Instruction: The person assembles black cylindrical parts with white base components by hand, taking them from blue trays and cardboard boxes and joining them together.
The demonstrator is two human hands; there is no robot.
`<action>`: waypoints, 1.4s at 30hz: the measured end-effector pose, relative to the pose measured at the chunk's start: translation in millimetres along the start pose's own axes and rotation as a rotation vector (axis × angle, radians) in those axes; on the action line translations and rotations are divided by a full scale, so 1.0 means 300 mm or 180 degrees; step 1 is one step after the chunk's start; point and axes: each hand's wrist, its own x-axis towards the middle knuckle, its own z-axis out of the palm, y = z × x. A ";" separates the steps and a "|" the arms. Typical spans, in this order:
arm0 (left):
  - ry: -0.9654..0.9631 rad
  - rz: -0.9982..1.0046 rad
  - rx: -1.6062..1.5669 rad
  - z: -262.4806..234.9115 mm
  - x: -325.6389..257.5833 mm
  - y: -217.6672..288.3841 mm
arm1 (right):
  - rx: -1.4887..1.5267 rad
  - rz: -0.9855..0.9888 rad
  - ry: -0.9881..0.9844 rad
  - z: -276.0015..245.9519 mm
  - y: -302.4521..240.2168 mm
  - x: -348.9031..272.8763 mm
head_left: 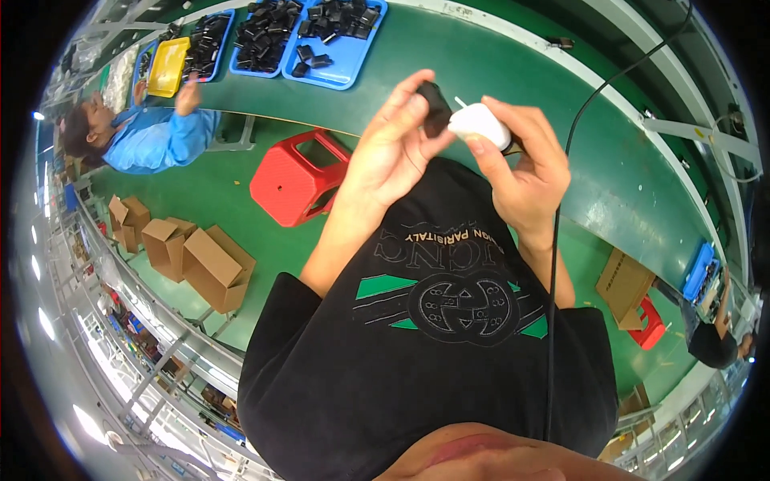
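- Left hand (393, 148): fingers pinched on a small black part (435, 108), held up against the white plug.
- Right hand (521, 164): grip closed around the white plug (479, 124), thumb on top, apparently to steady it while the two pieces meet.
- Both pieces sit above the green table (481, 72), nearer the person than the blue trays (353, 60) of black parts.
- Red stool (293, 176) stands below the table's near edge.

One head-worn fisheye looks steeply down, close over chest, onto the green conveyor (481, 72).
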 end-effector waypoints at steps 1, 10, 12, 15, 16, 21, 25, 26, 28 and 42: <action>0.0248 0.0046 -0.0069 0.009 -0.015 0.009 | -0.0316 -0.0122 -0.0141 -0.009 -0.044 0.019; 0.0455 0.1248 0.1761 0.090 -0.007 0.064 | -0.0815 0.0234 -0.0390 0.050 -0.094 0.095; 0.0440 0.1133 0.1710 0.108 -0.010 0.091 | -0.0606 0.0422 -0.0370 0.054 -0.094 0.103; 0.0419 0.0561 0.1239 0.139 -0.009 0.135 | -0.0287 0.0647 -0.0243 0.060 -0.087 0.105; 0.0418 0.0550 0.1215 0.126 -0.008 0.141 | -0.0170 0.0674 -0.0134 0.064 -0.084 0.106; 0.0353 0.0815 0.1588 0.111 -0.001 0.158 | -0.0285 0.0631 -0.0111 0.076 -0.083 0.115; 0.0235 0.0696 0.1745 0.105 0.002 0.172 | -0.0335 0.0348 -0.0097 0.085 -0.068 0.121; 0.0230 0.0693 0.1734 0.109 -0.001 0.176 | -0.0347 0.0348 -0.0099 0.089 -0.069 0.118; 0.0238 0.0656 0.1452 0.124 -0.009 0.179 | -0.0352 0.0415 -0.0123 0.092 -0.070 0.113; -0.0162 0.0914 0.2564 0.206 -0.035 0.166 | 0.0167 -0.0210 -0.0993 0.024 -0.048 0.160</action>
